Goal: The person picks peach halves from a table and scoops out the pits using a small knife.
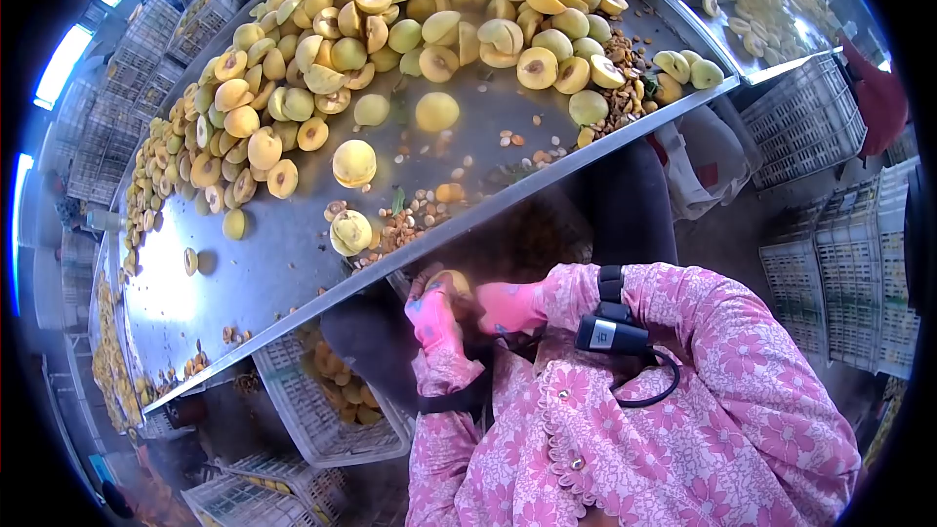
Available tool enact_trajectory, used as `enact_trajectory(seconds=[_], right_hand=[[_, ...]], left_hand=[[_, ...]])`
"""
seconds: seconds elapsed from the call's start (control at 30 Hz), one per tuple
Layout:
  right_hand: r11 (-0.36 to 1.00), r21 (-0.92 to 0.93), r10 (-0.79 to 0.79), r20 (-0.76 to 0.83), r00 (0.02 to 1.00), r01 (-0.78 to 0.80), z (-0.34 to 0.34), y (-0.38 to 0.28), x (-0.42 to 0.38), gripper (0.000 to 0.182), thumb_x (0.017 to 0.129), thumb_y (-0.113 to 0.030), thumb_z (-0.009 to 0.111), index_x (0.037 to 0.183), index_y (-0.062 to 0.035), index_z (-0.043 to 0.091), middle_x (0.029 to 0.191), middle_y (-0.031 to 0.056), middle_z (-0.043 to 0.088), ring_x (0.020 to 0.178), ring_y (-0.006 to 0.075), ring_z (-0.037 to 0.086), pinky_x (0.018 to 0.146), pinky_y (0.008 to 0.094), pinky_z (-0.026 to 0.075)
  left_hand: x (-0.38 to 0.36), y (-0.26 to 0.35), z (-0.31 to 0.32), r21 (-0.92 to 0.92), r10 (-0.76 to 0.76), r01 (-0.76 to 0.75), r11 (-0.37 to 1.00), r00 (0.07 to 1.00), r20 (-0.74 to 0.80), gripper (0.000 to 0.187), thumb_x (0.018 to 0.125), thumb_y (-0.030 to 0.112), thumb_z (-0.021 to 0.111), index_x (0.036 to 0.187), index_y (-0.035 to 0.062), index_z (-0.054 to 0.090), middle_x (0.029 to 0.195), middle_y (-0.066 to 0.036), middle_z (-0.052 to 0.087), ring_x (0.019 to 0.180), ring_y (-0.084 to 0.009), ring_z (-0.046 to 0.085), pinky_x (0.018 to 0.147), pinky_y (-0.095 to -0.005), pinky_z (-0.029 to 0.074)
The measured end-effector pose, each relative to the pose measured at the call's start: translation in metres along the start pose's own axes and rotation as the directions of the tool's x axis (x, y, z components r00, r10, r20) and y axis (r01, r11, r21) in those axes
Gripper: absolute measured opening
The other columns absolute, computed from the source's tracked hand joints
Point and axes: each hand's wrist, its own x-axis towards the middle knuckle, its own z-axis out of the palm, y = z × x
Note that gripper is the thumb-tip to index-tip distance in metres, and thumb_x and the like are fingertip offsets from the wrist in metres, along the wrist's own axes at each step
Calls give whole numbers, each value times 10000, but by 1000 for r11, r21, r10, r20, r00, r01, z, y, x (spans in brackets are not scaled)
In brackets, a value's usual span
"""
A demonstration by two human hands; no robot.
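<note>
One crate (pixel 363 443) holds fruit (pixel 344 390); left hand (pixel 430 316) grips a piece (pixel 456 284), right hand (pixel 509 307) I cannot tell.

At six o'clock, the left hand (pixel 431 315) partly hides the piece of fruit (pixel 456 282) it grips — the fingertips of the right hand (pixel 509 307) are unclear. At twelve, the top edge cuts off the fruit pile (pixel 439 24); at ten, stacked crates (pixel 146 49) blur.

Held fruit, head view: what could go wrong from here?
1. The held fruit is beyond the table's edge, on the body side; if the left hand slips, it may fall.
2. The loose fruit near that edge might roll off if nudged.
3. The cable loop by the right sleeve could snag.
</note>
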Motion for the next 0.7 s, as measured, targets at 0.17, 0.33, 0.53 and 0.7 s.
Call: enact_trajectory(seconds=[0.17, 0.33, 0.53, 0.7], right_hand=[[994, 70, -66, -190, 980, 81, 15, 6, 3, 206, 709, -125, 547, 798, 57, 584, 644, 168, 589, 574, 270, 589, 509, 359, 449], [984, 100, -132, -159, 978, 149, 4, -10, -7, 195, 724, -140, 519, 748, 46, 573, 595, 110, 567, 479, 200, 552, 428, 315, 409], [941, 338, -5, 43, 999, -10, 1, -17, -11, 221, 729, -168, 531, 770, 48, 557, 614, 127, 574, 510, 212, 568, 446, 323, 423], [1000, -31, -10, -204, 979, 4, 5, -7, -6, 352, 732, -188, 593, 965, 58, 498, 853, 238, 590, 782, 343, 599, 639, 398, 464]], left_hand=[[11, -11, -7, 11, 42, -41, 999, 998, -36, 215, 722, 6, 605, 937, -3, 614, 811, -85, 596, 667, -171, 562, 610, -264, 466], [9, -14, -6, -40, 83, -85, 996, 996, -46, 209, 726, 5, 606, 935, 0, 613, 809, -82, 593, 665, -169, 561, 599, -262, 463], [7, -14, -7, -22, 106, -107, 994, 993, -60, 211, 740, 12, 604, 951, 10, 608, 829, -93, 591, 681, -181, 566, 620, -280, 480], [1, -14, 0, -152, 68, -85, 985, 991, -113, 224, 745, 2, 594, 967, 26, 602, 830, -95, 589, 696, -190, 565, 621, -288, 486]])
